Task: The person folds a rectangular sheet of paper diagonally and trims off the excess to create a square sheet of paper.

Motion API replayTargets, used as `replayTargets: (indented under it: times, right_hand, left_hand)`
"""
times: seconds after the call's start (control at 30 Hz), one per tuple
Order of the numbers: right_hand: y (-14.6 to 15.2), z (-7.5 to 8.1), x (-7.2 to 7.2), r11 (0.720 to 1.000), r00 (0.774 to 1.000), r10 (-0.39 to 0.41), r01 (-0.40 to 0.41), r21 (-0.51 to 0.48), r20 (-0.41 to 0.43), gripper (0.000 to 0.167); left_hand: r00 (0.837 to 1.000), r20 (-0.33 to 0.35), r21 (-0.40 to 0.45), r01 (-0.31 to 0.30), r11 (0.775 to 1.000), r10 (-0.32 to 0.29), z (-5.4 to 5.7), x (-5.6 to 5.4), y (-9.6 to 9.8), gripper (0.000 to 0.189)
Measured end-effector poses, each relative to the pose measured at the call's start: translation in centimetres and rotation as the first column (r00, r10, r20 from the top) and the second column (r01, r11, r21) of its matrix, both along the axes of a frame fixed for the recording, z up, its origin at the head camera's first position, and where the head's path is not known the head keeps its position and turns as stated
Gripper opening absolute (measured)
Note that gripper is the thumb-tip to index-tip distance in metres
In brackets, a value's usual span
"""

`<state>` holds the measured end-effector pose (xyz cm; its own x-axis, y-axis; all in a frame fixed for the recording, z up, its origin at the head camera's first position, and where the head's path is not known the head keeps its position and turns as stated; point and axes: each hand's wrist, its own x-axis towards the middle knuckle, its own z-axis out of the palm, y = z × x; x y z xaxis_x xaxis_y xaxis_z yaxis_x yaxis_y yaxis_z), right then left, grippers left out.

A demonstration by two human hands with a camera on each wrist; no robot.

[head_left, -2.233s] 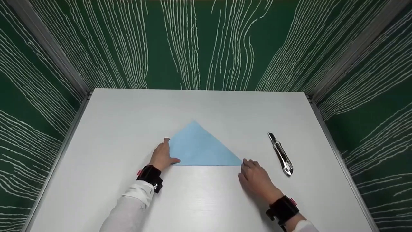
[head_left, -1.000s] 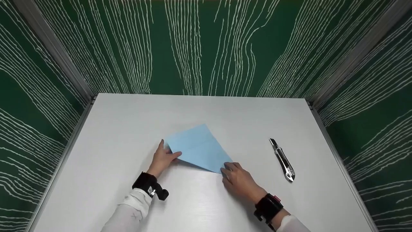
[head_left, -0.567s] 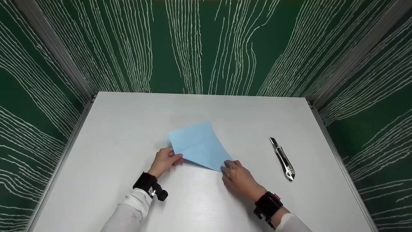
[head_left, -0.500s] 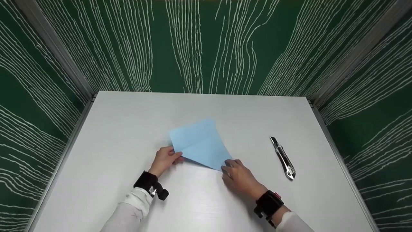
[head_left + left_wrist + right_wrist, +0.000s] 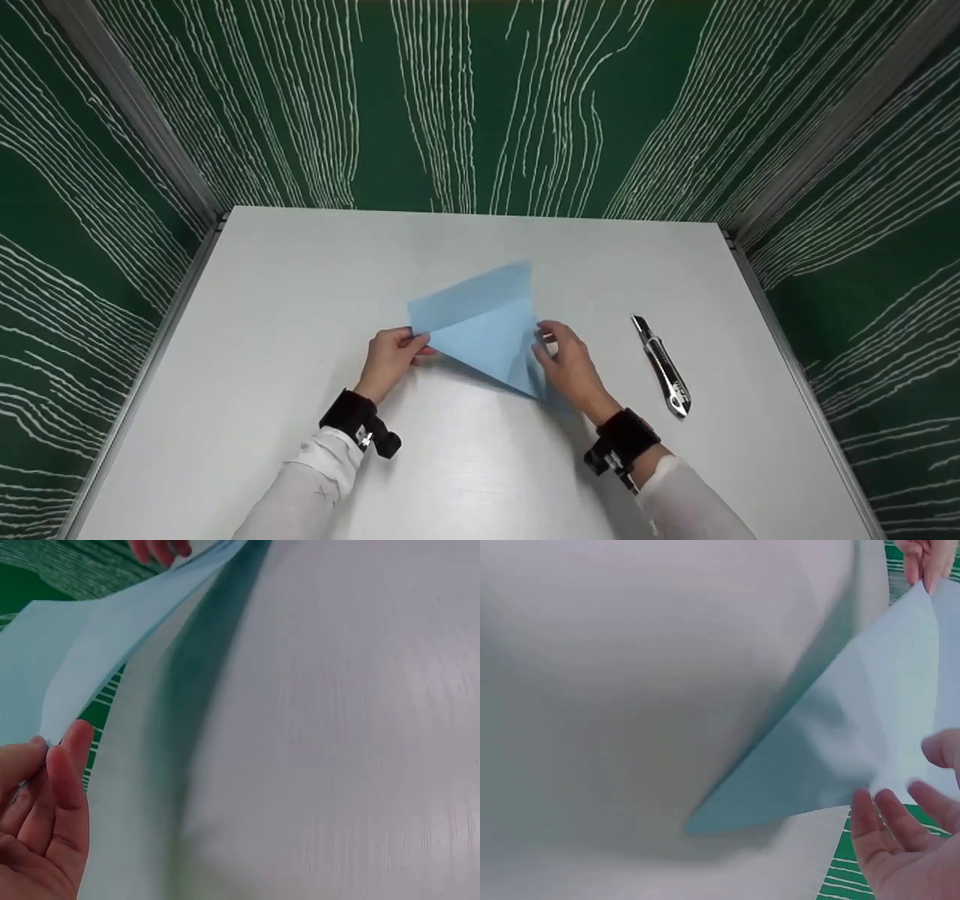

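Note:
A sheet of light blue paper [image 5: 487, 341], creased and folded, is lifted over the white table in the head view, its lower corner pointing toward the near side. My left hand [image 5: 388, 361] pinches its left edge between thumb and fingers. In the left wrist view that left hand [image 5: 49, 817] grips one corner, and the paper [image 5: 90, 652] slants up and away. At the paper's right edge is my right hand [image 5: 574, 369]; in the right wrist view the right hand [image 5: 919, 847] has its thumb and fingers spread apart, fingertips right at the edge of the paper [image 5: 810, 742].
A box cutter [image 5: 661, 367] with its dark blade tip pointing away lies on the white table [image 5: 300, 262], to the right of my right hand. Green panels [image 5: 412, 105] with wavy white lines stand behind and at both sides.
The paper has been raised and turned, its top corner shifting right and away. My left hand keeps its pinch; my right hand has let go of the near corner and moved up along the right edge.

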<state>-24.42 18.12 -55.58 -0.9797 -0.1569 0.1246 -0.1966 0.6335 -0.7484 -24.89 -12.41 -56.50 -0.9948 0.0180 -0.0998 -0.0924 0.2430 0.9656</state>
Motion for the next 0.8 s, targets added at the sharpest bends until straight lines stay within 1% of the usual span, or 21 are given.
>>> replayTargets:
  times: [0.1, 0.2, 0.33, 0.4, 0.5, 0.6, 0.8]
  right_hand:
    - [0.1, 1.1, -1.1, 0.994, 0.998, -0.058, 0.061, -0.09, 0.033, 0.046]
    - [0.2, 2.2, -1.9, 0.983, 0.993, -0.092, 0.102, -0.15, 0.072, 0.05]
    - [0.4, 3.1, -2.7, 0.969, 0.99, -0.1, 0.121, -0.216, 0.103, 0.051]
    - [0.4, 3.4, -3.0, 0.957, 0.989, -0.096, 0.124, -0.263, 0.116, 0.051]
    - [0.4, 3.7, -3.3, 0.937, 0.987, -0.102, 0.138, -0.322, 0.126, 0.047]
    - [0.2, 4.0, -3.5, 0.921, 0.984, -0.122, 0.161, -0.355, 0.13, 0.04]
    - [0.0, 4.6, -3.4, 0.89, 0.976, -0.185, 0.216, -0.401, 0.116, 0.023]
  left_hand:
    - [1.0, -0.019, 0.013, 0.013, 1.0, -0.012, 0.5, -0.1, 0.3, 0.014]
    - [0.999, -0.026, 0.023, 0.025, 0.999, -0.024, 0.9, -0.1, 0.5, 0.016]
    - [0.999, -0.044, 0.031, 0.02, 0.999, -0.019, 1.2, -0.3, 0.7, 0.018]
    - [0.998, -0.055, 0.039, 0.021, 0.999, -0.019, 1.3, -0.3, 0.8, 0.019]
    - [0.996, -0.078, 0.052, 0.038, 0.998, -0.034, 1.4, -0.3, 1.0, 0.019]
    - [0.994, -0.095, 0.053, 0.052, 0.997, -0.047, 1.5, -0.3, 1.1, 0.019]
    - [0.994, -0.108, 0.025, 0.038, 0.999, -0.035, 1.8, -0.2, 1.1, 0.018]
